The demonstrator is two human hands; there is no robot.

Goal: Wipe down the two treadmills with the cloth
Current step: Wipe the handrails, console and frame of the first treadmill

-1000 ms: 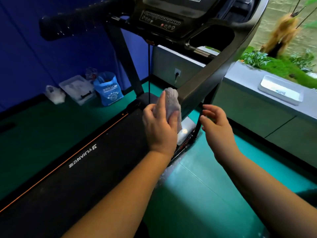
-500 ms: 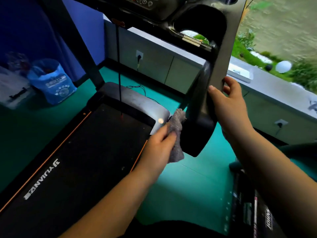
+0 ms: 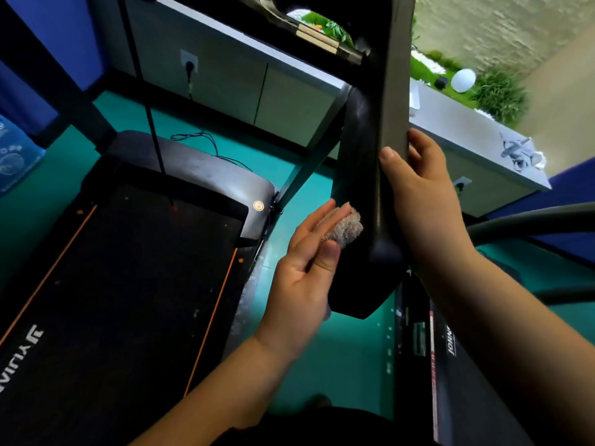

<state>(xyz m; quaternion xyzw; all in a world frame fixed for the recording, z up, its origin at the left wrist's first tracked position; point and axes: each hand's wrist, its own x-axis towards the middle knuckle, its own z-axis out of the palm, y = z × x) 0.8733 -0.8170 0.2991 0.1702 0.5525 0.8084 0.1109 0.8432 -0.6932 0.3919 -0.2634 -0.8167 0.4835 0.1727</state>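
Cloth (image 3: 347, 225) is in my left hand (image 3: 306, 268). My thumb and my flat fingers pinch the fluffy grey bundle. It pushes on the inner side of the black handrail (image 3: 363, 162), low down near its end. My right hand (image 3: 421, 194) is just above, on the other side. Its thumb lies on the side facing me and its fingers bend round the far edge, so it grips the handrail. The handrail stands between my two hands.

Left of my left hand, and below it, is the dark belt (image 3: 128, 268) of the first treadmill, with orange lines along its sides. Past my left fingertips is its grey motor cover (image 3: 199, 169). Under my right arm I see part of the second treadmill (image 3: 428, 365). Its grey rail (image 3: 531, 220) is to the right of my right hand.

I think I am in the middle of wiping the first treadmill, and this handrail is the part I am doing. I cannot tell if the second treadmill has been wiped.

Next, I think the cloth needs to slide along the handrail, up toward my right hand or down round the fat end. I should push firmly so it rubs well. My right hand may need to move away so the cloth can reach the spot under it.
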